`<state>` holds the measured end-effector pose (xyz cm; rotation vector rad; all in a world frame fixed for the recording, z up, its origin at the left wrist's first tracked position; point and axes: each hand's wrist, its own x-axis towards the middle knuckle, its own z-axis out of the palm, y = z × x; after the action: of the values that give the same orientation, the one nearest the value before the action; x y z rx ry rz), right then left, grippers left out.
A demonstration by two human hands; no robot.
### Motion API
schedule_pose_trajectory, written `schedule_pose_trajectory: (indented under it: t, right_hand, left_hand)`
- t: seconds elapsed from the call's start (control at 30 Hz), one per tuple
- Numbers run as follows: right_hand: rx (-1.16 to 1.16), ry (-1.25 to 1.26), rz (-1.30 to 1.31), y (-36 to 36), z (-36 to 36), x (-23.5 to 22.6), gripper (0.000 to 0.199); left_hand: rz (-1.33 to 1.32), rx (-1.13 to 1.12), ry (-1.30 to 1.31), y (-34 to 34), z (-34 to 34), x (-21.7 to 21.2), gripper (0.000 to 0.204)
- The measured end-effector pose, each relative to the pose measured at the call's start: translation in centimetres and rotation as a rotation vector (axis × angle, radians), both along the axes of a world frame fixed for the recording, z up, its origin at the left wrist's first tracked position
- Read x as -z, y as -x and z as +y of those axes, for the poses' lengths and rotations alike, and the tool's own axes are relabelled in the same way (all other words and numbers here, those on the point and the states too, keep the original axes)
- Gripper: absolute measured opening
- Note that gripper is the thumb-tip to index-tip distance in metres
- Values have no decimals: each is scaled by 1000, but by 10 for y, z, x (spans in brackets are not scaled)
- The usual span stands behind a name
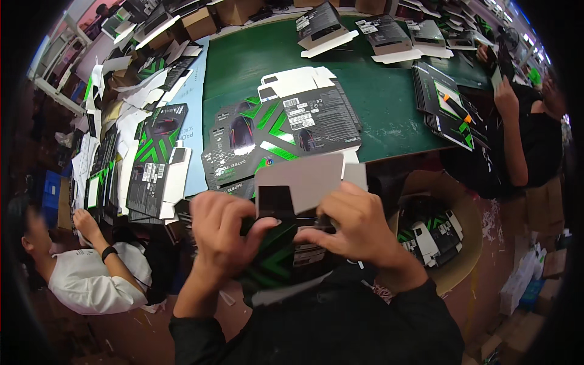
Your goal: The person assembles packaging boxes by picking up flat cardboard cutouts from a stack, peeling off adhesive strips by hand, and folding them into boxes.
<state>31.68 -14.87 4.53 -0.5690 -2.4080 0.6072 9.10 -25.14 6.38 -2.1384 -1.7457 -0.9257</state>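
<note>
Close to my body I hold a black and green cardboard box (277,258), with pale inner flaps standing up at its far end. My left hand (222,234) is closed on its left edge, thumb pointing inward. On the opposite side, my right hand (359,225) grips it with bent fingers and the thumb across the edge. The box's lower part is partly hidden by my hands and dark clothing. Just beyond lies a pile of flat printed box blanks (283,131), black with green stripes and white flaps, on the green table (383,121).
More flat blanks (155,164) and loose papers crowd the left, beside a person in a white shirt (97,283). At right, an orange-black tool (456,106) lies on stacked blanks near another person's arm (514,134). A round bin (468,243) holds boxes. Boxes (319,27) stand at the back.
</note>
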Motion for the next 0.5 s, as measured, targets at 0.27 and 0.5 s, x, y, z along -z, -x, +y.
schedule_pose_trajectory:
  t: [0.27, 0.5]
  right_hand:
    - [-288, -193, 661, 8, -46, -18, 41]
    - [297, 533, 471, -31, -37, -3, 67]
  left_hand:
    - [-919, 212, 474, -74, -72, 8, 115]
    - [-1502, 127, 261, -43, -96, 17, 42]
